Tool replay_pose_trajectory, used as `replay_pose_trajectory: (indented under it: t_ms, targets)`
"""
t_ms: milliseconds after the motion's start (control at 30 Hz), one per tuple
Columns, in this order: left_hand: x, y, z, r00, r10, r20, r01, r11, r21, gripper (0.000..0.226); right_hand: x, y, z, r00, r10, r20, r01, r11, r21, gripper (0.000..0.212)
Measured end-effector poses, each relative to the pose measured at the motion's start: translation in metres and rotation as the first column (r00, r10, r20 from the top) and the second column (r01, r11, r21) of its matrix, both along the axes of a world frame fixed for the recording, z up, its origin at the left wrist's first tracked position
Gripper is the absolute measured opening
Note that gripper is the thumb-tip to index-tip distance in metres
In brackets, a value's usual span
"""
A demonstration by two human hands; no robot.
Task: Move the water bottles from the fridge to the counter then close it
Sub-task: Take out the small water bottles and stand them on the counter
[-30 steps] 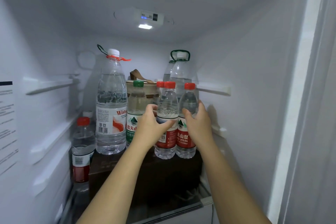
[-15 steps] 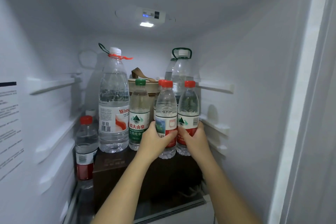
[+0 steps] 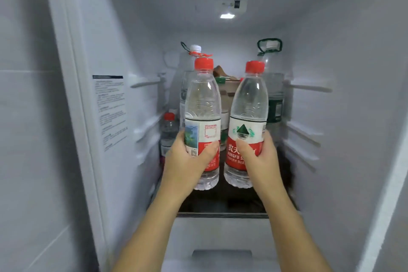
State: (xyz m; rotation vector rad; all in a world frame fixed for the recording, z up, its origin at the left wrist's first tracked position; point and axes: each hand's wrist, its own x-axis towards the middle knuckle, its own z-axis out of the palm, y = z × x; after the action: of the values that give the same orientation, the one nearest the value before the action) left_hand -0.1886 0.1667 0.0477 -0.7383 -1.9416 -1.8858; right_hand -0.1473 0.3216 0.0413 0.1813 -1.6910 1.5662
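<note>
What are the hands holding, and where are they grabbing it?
Two water bottles. The left hand grips the left bottle round its lower label; the right hand grips the right bottle likewise.

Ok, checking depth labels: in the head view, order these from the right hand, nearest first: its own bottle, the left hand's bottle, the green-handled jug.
1. right-hand bottle, gripped by the right hand.
2. left-hand bottle, just to its left, in the left hand.
3. green-handled jug, far back on the right of the fridge.
</note>
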Motion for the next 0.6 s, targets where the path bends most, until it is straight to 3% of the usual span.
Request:
replay_pose_trajectory:
  t_ms: [67,200,267,333,433,600]
  targets:
    - [0.029,-0.024,-0.008,0.996,0.089,0.022,-0.089,0.996,0.015,0.052,0.012,-0.019,-0.010,0.993,0.122,0.008,-0.122,0.992,-0.010,0.044]
    - [0.096,-0.075,-0.029,0.953,0.300,0.043,-0.302,0.952,0.044,0.035,0.039,-0.061,-0.027,0.940,0.340,0.036,-0.340,0.941,-0.004,0.049]
    - [0.134,-0.101,-0.036,0.915,0.396,0.073,-0.401,0.914,0.062,0.037,0.054,-0.085,-0.036,0.902,0.428,0.054,-0.429,0.903,-0.004,0.053]
    - [0.174,-0.126,-0.042,0.853,0.513,0.097,-0.520,0.853,0.054,0.044,0.072,-0.111,-0.043,0.860,0.505,0.078,-0.507,0.862,0.014,0.052]
    - [0.232,-0.161,-0.050,0.745,0.660,0.097,-0.664,0.747,0.024,0.036,0.101,-0.152,-0.051,0.779,0.622,0.082,-0.627,0.778,0.049,0.045]
    - [0.334,-0.201,-0.051,0.586,0.810,0.033,-0.810,0.586,0.011,0.050,0.163,-0.223,-0.056,0.601,0.796,0.068,-0.799,0.599,0.053,0.052]
